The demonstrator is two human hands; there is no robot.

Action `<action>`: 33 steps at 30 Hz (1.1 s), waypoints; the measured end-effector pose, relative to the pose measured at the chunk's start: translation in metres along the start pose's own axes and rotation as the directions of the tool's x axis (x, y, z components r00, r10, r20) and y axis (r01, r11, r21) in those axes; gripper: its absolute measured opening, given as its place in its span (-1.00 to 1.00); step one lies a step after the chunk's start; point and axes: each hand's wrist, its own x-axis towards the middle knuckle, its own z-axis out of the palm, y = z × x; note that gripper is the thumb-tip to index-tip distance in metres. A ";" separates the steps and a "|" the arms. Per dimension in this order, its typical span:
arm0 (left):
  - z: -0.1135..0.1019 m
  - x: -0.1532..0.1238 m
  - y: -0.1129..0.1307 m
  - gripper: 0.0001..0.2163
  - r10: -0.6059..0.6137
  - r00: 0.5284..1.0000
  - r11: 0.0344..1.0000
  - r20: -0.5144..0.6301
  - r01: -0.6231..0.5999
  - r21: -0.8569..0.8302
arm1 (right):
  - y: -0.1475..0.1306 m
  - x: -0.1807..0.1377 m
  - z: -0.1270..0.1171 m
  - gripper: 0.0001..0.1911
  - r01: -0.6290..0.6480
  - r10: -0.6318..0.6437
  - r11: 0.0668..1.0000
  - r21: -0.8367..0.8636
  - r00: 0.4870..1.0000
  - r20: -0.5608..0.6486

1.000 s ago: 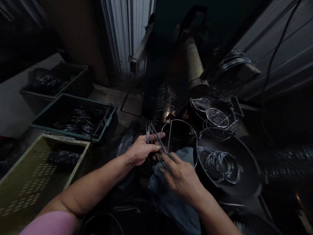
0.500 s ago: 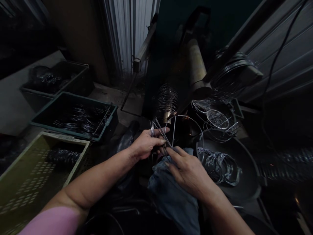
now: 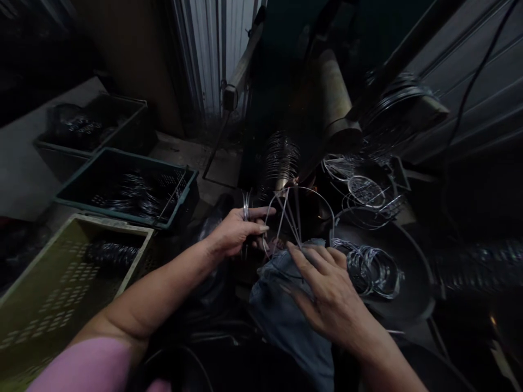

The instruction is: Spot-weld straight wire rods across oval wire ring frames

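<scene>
My left hand (image 3: 241, 231) is closed, with a bundle of thin wire rings (image 3: 245, 202) hooked over its fingers and its forefinger stretched out. Its thumb lies by the left edge of a larger wire hoop (image 3: 327, 202), whose straight spokes (image 3: 295, 220) fan downward. My right hand (image 3: 327, 286) is spread open just right of the spokes' lower ends, palm down over the blue cloth (image 3: 286, 321); whether a fingertip touches the wire is unclear. Behind the hoop, a stack of wire rings (image 3: 281, 155) sits on a brass-coloured rod (image 3: 281, 185).
To the left stand a yellow-green crate (image 3: 73, 226), a dark green crate (image 3: 122, 155) and another dark crate (image 3: 131, 103), each holding dark metal pieces. At right is a round black basin (image 3: 417, 294) with wire rings (image 3: 378, 272). A metal cylinder (image 3: 335, 87) juts in above.
My right hand has moved right and down, its fingers spreading away from the wires. My left hand has shifted slightly left with the ring bundle. The hoop's spokes have swung.
</scene>
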 end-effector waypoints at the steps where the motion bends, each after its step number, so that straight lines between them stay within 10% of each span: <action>1: -0.006 -0.003 -0.001 -0.56 0.010 1.000 1.000 -0.010 -0.010 0.003 | -0.001 -0.005 0.002 -0.48 0.002 -0.002 1.000 -0.003 1.000 0.014; 11: -0.038 -0.038 -0.003 -0.57 0.007 0.998 0.996 -0.059 -0.002 0.093 | 0.008 -0.009 0.038 -0.69 0.090 -0.085 0.994 -0.063 0.992 0.091; 33: -0.040 -0.021 0.008 -0.58 0.050 0.997 0.998 -0.062 -0.048 0.034 | 0.023 0.021 0.009 -0.73 0.179 -0.166 0.980 -0.085 0.975 0.148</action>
